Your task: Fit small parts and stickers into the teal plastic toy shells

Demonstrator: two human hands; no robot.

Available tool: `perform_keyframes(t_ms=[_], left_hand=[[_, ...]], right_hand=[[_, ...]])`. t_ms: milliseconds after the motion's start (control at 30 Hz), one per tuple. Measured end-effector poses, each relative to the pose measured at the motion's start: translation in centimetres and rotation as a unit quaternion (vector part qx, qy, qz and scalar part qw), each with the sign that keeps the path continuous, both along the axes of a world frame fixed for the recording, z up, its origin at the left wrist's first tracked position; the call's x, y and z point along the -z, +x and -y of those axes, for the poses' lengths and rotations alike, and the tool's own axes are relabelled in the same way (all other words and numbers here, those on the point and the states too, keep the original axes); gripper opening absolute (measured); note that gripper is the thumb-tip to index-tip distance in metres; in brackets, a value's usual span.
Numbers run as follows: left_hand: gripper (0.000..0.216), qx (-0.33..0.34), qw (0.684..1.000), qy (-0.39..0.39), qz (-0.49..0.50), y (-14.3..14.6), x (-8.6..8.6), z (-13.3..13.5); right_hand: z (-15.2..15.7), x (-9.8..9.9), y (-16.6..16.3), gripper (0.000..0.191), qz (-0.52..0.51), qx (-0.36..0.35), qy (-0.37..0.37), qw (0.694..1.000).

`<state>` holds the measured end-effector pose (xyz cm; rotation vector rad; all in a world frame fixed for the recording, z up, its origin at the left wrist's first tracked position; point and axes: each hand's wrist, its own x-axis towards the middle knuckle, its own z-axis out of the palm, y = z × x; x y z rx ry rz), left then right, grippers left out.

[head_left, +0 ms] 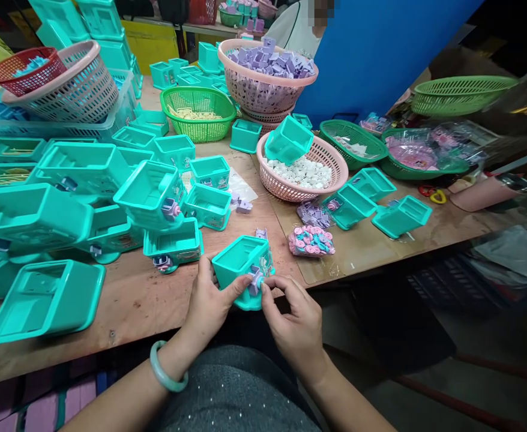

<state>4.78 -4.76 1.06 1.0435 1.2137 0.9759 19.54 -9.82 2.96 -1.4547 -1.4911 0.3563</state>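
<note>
My left hand (207, 300) is closed around a teal plastic box (234, 258) at the table's front edge, its thumb pressing beside a purple plastic fitting (255, 281) on the box's end. Thumb and forefinger of my right hand (297, 318) pinch a small blue piece (262, 280) against that fitting; the fingertips partly hide it. A loose purple part (261, 233) lies just behind the box. To the right sits a clear packet of pink and blue swirl pieces (312, 241), with a pile of purple parts (314, 215) behind it.
Many teal boxes (47, 300) are stacked on the left. A pink basket of white pieces (286, 191) holds a tilted teal box. Behind are a green basket (198, 129) and a pink basket of purple parts (268, 87). A pink tumbler (479, 193) lies at right.
</note>
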Motion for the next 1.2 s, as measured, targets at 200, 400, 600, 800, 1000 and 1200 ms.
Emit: perform_keyframes(t_ms=[200,400,600,800,1000,1200], left_hand=[[0.073,-0.008,0.974,0.125,-0.187,-0.3,0.9,0.1],[0.065,0.045,0.946,0.238,-0.214,-3.4,2.0,-0.7],[0.074,0.049,0.966,0.141,-0.213,-7.7,3.5,0.9],[0.065,-0.026,0.945,0.203,-0.255,-8.1,4.4,2.0],[0.065,-0.077,0.932,0.231,-0.270,-7.3,5.9,2.4],[0.068,0.026,0.921,0.270,-0.278,-6.8,5.8,1.8]], right_hand=[[0.4,2.7,0.3,0.013,0.001,-0.021,-0.077,0.997],[-0.5,5.6,2.2,0.012,0.021,-0.049,-0.028,0.998],[-4.9,9.4,3.6,0.034,0.192,0.023,0.062,0.979],[-12.8,11.0,1.4,0.056,0.278,0.008,0.003,0.961],[-20.8,7.9,0.2,0.058,0.308,-0.027,-0.127,0.942],[-21.4,7.6,2.5,0.040,0.333,-0.047,-0.146,0.930]])
